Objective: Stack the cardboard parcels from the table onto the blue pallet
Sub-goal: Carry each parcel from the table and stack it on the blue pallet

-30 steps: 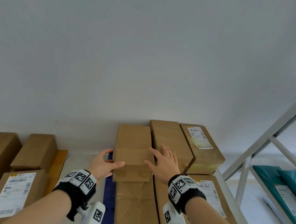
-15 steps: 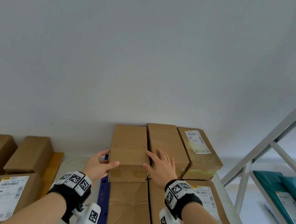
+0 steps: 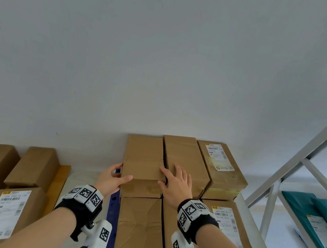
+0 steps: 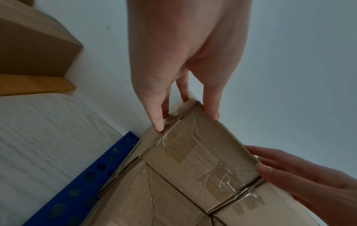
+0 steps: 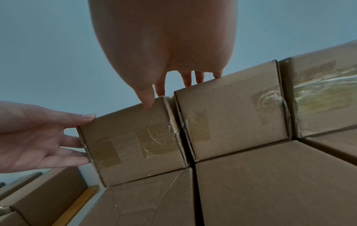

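Note:
A plain cardboard parcel [image 3: 142, 157] [image 4: 195, 152] [image 5: 131, 142] lies on the upper layer at the left end of the stack on the blue pallet [image 3: 113, 207] [image 4: 81, 183]. My left hand [image 3: 115, 177] [image 4: 183, 94] [image 5: 48, 137] presses straight fingers against its left side, thumb lying on the top front edge. My right hand [image 3: 177, 181] [image 4: 299, 175] [image 5: 160, 88] lies flat across its right top edge and the neighbouring parcel [image 3: 185, 154] [image 5: 231, 116]. A labelled parcel [image 3: 220, 166] completes the row.
Larger parcels [image 3: 138, 232] form the lower layer. On the pale table [image 3: 84, 180] at left stand more parcels [image 3: 33, 166], one labelled [image 3: 7, 213], beside a flat yellow board [image 3: 58, 182]. A grey metal rack [image 3: 301, 161] with teal mail bags [image 3: 314, 216] stands right. A wall is close behind.
The left parcel has slid back toward the wall, its front nearer in line with its neighbour. My right hand has shifted partly onto the neighbouring parcel.

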`<state>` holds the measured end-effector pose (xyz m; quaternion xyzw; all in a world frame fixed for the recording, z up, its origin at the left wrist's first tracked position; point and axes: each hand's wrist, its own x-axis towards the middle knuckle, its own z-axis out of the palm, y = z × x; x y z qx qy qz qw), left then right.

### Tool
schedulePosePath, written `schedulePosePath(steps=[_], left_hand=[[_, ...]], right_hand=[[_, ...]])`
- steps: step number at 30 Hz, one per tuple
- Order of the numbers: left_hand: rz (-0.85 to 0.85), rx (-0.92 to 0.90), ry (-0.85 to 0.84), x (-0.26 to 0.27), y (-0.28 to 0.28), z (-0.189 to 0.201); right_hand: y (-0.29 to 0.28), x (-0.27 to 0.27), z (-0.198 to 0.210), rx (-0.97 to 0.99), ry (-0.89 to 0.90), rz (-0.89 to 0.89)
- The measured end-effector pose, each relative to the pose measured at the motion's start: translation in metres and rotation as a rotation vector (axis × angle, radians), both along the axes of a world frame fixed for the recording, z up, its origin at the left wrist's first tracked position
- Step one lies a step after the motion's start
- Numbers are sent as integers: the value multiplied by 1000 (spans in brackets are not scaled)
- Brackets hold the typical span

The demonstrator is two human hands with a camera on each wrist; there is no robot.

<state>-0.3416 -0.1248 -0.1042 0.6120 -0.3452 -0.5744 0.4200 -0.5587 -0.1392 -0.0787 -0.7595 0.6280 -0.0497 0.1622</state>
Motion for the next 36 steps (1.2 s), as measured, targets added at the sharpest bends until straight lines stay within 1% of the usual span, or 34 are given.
schedulePosePath(steps=[4,7,10,14,16,18,21,23,27,29,33,36], left_hand=[[-54,-11,-122,0,11,7],[-64,-29,-227,3,22,16],[-89,-45,-443,15,31,21],[-191,-147,-744,47,62,27],[-257,-170,-855,71,81,29],[-270,-175,-932,98,100,32],[-208,-150,-960,142,132,34],[-166,-119,-954,174,159,34],[-101,-73,-1008,242,220,36],[-67,-57,-1036,265,240,39],[-42,11,-1035,330,306,42],[0,49,-1080,373,348,46]], right_hand=[[-1,7,3,-11,-29,13],[-3,17,10,-28,-60,44],[-2,31,16,-36,-97,74],[12,63,25,1,-132,121],[25,86,29,35,-115,154],[40,112,34,56,-104,190],[63,153,35,68,-102,236],[81,183,33,68,-107,246],[123,247,32,85,-109,269],[138,266,32,80,-107,280],[180,329,30,82,-109,326],[205,372,28,74,-115,373]])
